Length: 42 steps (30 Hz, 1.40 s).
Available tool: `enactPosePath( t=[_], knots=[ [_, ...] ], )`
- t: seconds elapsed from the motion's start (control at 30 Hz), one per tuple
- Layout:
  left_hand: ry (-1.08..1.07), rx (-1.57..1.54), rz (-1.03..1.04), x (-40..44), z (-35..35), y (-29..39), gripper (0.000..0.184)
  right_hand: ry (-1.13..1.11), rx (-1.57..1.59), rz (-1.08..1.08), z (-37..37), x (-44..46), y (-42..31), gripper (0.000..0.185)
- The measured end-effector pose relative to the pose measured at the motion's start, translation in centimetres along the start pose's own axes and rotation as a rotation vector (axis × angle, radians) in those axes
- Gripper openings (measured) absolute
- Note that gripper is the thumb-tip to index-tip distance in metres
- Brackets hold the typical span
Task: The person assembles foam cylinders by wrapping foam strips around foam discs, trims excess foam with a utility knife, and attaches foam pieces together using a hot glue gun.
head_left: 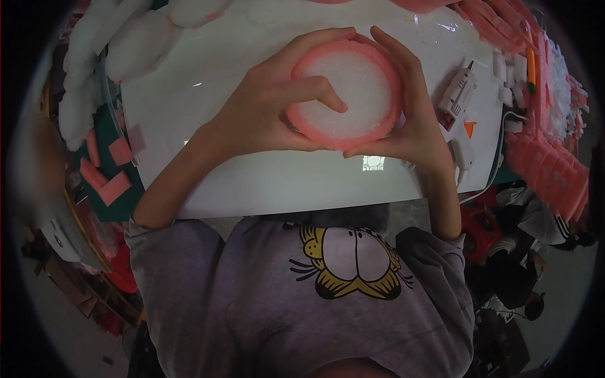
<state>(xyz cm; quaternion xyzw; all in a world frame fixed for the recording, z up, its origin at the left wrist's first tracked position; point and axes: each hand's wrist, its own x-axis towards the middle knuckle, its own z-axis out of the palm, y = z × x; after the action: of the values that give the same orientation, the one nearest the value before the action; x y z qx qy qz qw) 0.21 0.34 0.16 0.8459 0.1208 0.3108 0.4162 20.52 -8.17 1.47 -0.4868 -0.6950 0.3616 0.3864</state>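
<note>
Left hand (pixel 271 97): I see it clamped at the left of the pink-rimmed disc (pixel 362 88), one finger bent onto the white face.
Right hand (pixel 417 110): cupping its right rim; neither nearer.
Disc axis: round, none long; between hands, over table (pixel 265 183).

passable tabletop (pixel 183 107) left of left hand (pixel 272 97), up to white pieces (pixel 142 53); glue gun (pixel 458 94) blocks right of right hand (pixel 417 120).

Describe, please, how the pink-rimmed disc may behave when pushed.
The disc looks light for its size, as its white face resembles foam. Its pink rim looks spongy, so it may dent. Being round, it could roll on edge.
</note>
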Motion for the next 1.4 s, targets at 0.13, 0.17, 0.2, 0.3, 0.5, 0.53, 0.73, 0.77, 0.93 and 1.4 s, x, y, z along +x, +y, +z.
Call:
enactPosePath(
  t=[0.13,0.17,0.2,0.3,0.5,0.53,0.73,0.77,0.93,1.4],
  knots=[
    [0.011,0.040,0.012,0.0,0.1,0.1,0.057,0.019,0.007,0.038,0.0,0.0,-0.2,0.123],
    [0.012,0.041,0.013,-0.1,0.3,-0.2,0.057,0.019,0.006,0.037,0.0,0.0,-0.2,0.123],
    [0.063,-0.084,0.017,-0.2,0.8,-0.7,0.066,0.016,0.024,0.034,-0.1,0.0,-0.2,0.123],
    [0.131,-0.205,0.034,-0.2,1.0,-0.5,0.084,0.019,0.048,0.010,-0.2,0.1,-0.1,0.123],
    [0.064,-0.125,-0.036,-0.4,1.0,-0.6,0.115,0.051,0.129,-0.057,0.3,0.2,-0.1,0.110],
    [0.091,-0.186,-0.027,-0.4,1.1,-0.7,0.121,0.048,0.164,-0.032,0.3,0.2,0.0,0.110],
    [0.039,-0.073,-0.012,-0.2,0.8,-0.1,0.125,0.034,0.191,-0.016,0.6,0.2,0.0,0.113],
    [0.038,-0.072,-0.010,-0.1,0.7,0.0,0.125,0.035,0.190,-0.017,0.6,0.2,0.0,0.113],
    [0.040,-0.266,-0.048,-0.3,1.1,0.0,0.115,0.013,0.167,-0.008,0.6,0.1,0.3,0.113],
    [0.015,-0.336,-0.102,-0.5,1.3,0.4,0.107,0.004,0.139,-0.024,0.0,0.3,0.0,0.104]
  ],
)
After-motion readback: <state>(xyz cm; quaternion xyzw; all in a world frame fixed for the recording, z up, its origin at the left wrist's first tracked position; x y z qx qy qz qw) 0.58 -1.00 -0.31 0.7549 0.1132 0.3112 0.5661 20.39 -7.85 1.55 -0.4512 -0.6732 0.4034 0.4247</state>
